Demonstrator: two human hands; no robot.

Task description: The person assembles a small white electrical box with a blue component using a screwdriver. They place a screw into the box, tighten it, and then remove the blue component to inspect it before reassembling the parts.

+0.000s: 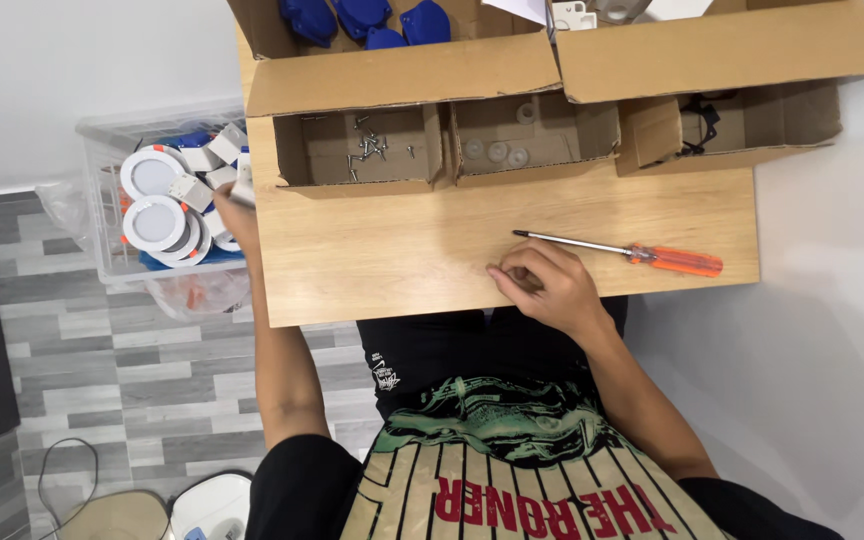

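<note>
A black and cream striped shirt (512,470) is being worn by the person and is lying nearest the camera, at the lower edge of the view.

The fingers of the right hand (544,285) are being held curled inward, close together, with the tips resting on the wooden table (392,250) near its front edge. Whether a small part is being pinched beneath them cannot be told. Just beyond the knuckles, a screwdriver (620,250) with an orange handle is lying flat on the table, its metal shaft pointing left, apart from the hand.

The left hand (230,205) is being extended past the left edge of the table into a clear plastic bin (102,200). Its fingers are largely hidden by the table edge; a small white part (244,178) is being touched or held at the fingertips, but the grip cannot be confirmed. Round white light fittings (154,222) and small white blocks are being stored in the bin, just beside the hand.

Along the far side of the table, three open cardboard compartments are standing in a row. Screws (367,150) are lying in the left compartment, pale round washers (498,152) in the middle one, and black parts (700,120) in the right one. Behind them, blue plastic pieces (362,18) are being kept in a larger cardboard box (402,75).

A grey tiled floor (102,350) is showing at lower left.
</note>
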